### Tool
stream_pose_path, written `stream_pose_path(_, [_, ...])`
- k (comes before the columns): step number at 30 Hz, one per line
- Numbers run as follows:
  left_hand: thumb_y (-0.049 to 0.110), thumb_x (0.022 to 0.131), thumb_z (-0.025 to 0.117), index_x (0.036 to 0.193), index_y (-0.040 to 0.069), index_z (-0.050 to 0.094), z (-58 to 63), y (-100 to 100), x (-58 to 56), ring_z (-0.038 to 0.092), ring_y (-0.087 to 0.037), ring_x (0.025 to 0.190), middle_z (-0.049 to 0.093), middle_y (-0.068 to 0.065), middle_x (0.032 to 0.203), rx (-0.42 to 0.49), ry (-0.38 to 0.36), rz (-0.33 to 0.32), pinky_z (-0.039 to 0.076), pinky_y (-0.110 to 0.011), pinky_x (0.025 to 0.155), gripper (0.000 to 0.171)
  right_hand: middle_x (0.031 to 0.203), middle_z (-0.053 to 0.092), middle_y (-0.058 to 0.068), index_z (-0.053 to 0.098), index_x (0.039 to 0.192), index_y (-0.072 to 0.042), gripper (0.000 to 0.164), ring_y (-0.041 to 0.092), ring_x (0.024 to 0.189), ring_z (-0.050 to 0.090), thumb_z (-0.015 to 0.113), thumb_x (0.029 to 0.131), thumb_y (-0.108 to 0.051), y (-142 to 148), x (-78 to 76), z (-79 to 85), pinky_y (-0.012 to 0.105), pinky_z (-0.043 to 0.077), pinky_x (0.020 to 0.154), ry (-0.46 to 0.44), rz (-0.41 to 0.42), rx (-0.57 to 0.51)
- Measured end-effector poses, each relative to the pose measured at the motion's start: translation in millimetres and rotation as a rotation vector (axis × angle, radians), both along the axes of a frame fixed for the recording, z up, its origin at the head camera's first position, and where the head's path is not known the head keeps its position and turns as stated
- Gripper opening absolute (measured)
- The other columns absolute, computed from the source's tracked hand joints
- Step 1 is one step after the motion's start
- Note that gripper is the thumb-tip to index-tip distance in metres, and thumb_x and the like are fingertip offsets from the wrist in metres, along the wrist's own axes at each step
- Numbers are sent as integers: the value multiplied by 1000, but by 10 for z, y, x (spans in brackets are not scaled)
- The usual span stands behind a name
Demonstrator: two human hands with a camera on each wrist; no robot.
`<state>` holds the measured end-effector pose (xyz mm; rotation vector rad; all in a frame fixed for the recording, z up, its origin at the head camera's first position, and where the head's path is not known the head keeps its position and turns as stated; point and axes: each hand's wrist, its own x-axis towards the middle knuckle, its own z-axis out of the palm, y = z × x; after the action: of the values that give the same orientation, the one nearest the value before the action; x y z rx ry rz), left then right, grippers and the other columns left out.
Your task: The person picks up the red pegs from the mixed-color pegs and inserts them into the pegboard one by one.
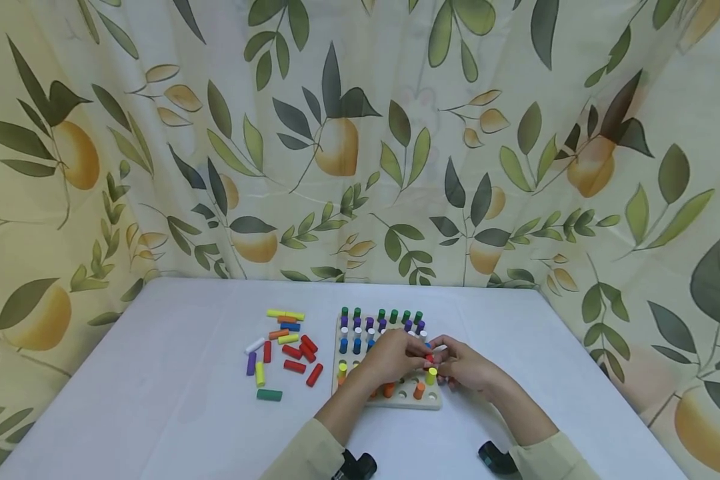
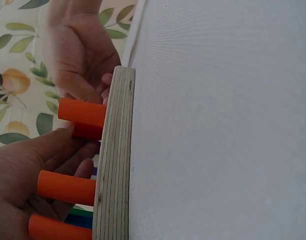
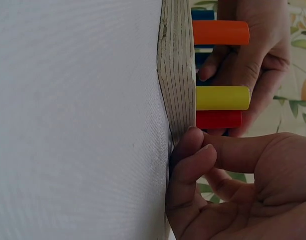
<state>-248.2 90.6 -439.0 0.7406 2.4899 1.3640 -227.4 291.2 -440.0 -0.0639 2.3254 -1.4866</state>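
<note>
A light wooden pegboard (image 1: pixel 411 402) stands on the white table with rows of coloured pegs upright in its holes. My left hand (image 1: pixel 390 360) reaches over it, thumb and fingers pinching a red peg (image 1: pixel 429 359) near the board's right side. In the right wrist view that red peg (image 3: pixel 220 120) stands just behind a yellow peg (image 3: pixel 222 98). My right hand (image 3: pixel 222 185) grips the board's edge, its thumb and curled fingers at the side. Orange pegs (image 2: pixel 68 187) line the near row in the left wrist view. Part of the board is hidden under my left hand.
Left of the board lie loose pegs: several red ones (image 1: pixel 295 367), a green one (image 1: pixel 269 395), a purple one (image 1: pixel 251 364), a white one (image 1: pixel 255 345), and yellow, orange and blue ones. A patterned curtain (image 1: pixel 360 147) hangs behind the table (image 1: pixel 204 387).
</note>
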Motion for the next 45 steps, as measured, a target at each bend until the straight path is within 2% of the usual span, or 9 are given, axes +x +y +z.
stream_pose_path(5, [11,95,77,111,13,82,43,-58,-32,66,-3,93,76,10,102,-2,21,-34,54,-21,79,17,103,54,13,50,132,-5,39,25,76,56,56,95,8,3,-8,2,32,46,61,2,-12,2])
stream_pose_path(9, [13,95,77,111,14,82,92,-129,-69,66,-2,97,76,11,101,-38,56,-48,53,-21,83,17,102,54,13,51,132,-5,40,25,76,56,55,95,8,1,-18,2,31,47,61,7,-11,16])
stream_pose_path(15, [12,95,77,111,12,81,120,-202,-99,66,-2,94,76,10,98,-62,43,-69,53,-21,83,16,101,55,12,50,132,-4,39,25,76,55,56,96,6,-10,-13,-4,30,46,61,-1,-26,43])
stream_pose_path(22, [15,96,77,111,12,81,159,-319,-107,64,-3,94,75,11,96,-87,65,-92,52,-21,83,16,101,54,12,50,133,-4,40,25,77,56,56,95,7,-8,-16,-22,31,47,62,-3,-20,29])
stream_pose_path(27, [16,96,77,112,13,82,212,-408,-132,63,-2,96,75,13,98,-100,75,-88,52,-22,84,17,102,53,12,50,134,-4,40,25,78,56,55,96,7,12,-14,-25,32,47,63,-5,-18,27])
stream_pose_path(32, [18,96,77,108,14,82,258,-483,-135,64,-4,93,75,13,97,-97,55,-86,53,-24,85,14,102,53,12,50,134,-5,39,25,78,56,56,96,6,25,-23,-28,31,47,63,-3,-26,39])
stream_pose_path(40, [18,95,78,106,15,82,220,-635,-177,62,-6,88,72,15,93,-83,48,-90,53,-24,78,12,102,53,12,51,134,-5,40,25,77,55,56,96,7,7,-24,-15,31,47,62,-4,-32,45])
stream_pose_path(45, [18,95,78,107,15,82,239,-782,-163,62,-6,92,72,16,95,-72,38,-75,54,-24,79,13,102,53,12,51,134,-4,41,25,78,55,56,95,7,-25,-19,13,30,47,62,-3,-27,48])
